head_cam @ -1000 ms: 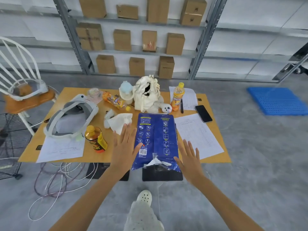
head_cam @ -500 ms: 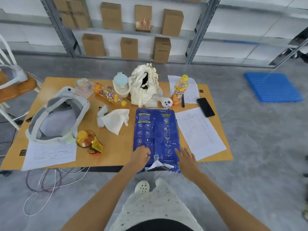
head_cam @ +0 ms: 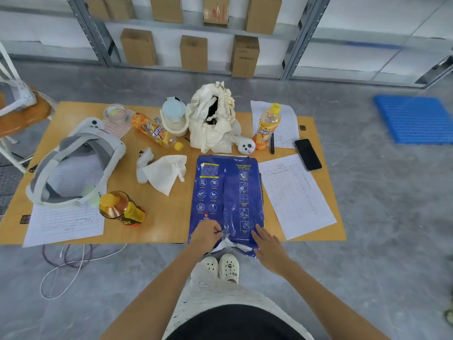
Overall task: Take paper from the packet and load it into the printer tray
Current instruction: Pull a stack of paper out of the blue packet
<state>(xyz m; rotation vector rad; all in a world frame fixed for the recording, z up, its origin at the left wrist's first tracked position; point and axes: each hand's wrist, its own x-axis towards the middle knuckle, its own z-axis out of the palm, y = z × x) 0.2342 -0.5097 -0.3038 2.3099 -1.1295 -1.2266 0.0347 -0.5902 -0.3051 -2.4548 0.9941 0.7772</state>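
A blue paper packet (head_cam: 228, 192) lies lengthwise on the low wooden table (head_cam: 166, 217), its torn near end hanging over the front edge with white paper (head_cam: 226, 244) showing at the tear. My left hand (head_cam: 206, 235) pinches the wrapper at the packet's near left corner. My right hand (head_cam: 268, 244) rests on the near right corner, fingers spread flat on the wrapper. No printer or tray is in view.
Left of the packet are a tissue (head_cam: 166, 173), a capped bottle (head_cam: 120, 208), a white headset (head_cam: 73, 163) and a form sheet (head_cam: 66, 222). Behind stand a cream bag (head_cam: 210, 121) and an orange bottle (head_cam: 268, 126). A sheet (head_cam: 294, 195) and a phone (head_cam: 307, 154) lie right.
Both hands slid back from the packet's sides to its torn near end. My left hand closed on the wrapper. The view tilted downward, bringing my feet into view.
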